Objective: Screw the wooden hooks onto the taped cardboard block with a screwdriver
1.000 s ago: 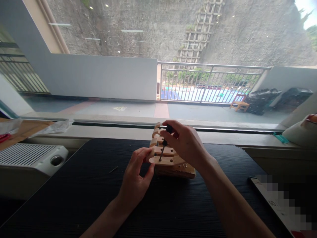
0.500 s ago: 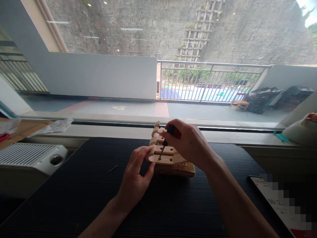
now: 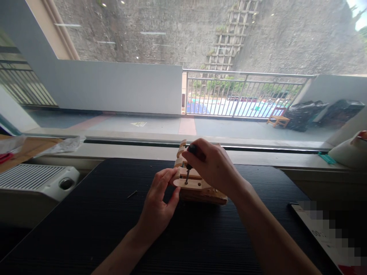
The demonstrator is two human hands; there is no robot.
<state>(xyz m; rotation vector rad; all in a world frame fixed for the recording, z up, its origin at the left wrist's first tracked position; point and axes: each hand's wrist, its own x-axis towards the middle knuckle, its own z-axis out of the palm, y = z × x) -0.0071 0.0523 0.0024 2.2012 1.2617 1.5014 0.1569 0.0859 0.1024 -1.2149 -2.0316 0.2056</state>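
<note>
A light wooden assembly of several slats with upright curved ends [image 3: 178, 162] sits on a rough wooden block [image 3: 206, 196]. My left hand [image 3: 156, 196] pinches the rounded left end of the nearest slat [image 3: 191, 185] between thumb and fingers. In my right hand [image 3: 215, 164], from above, is a screwdriver [image 3: 187, 175] with a dark handle. Its tip stands in the left hole of the nearest slat, shaft nearly upright; a second hole shows to the right. My right hand hides much of the assembly. A loose screw [image 3: 132, 194] lies left of my left hand.
The black table [image 3: 114, 229] stands by a windowsill [image 3: 137, 152]. A phone [image 3: 315, 236] lies at its right edge. Left are a white slatted appliance [image 3: 40, 183], cardboard [image 3: 37, 147] and clear plastic wrap [image 3: 64, 146]. A turquoise piece [image 3: 327, 157] lies on the sill.
My right hand has shifted slightly left and turned with the screwdriver, which stands more upright now. My left hand keeps its pinch on the slat.
</note>
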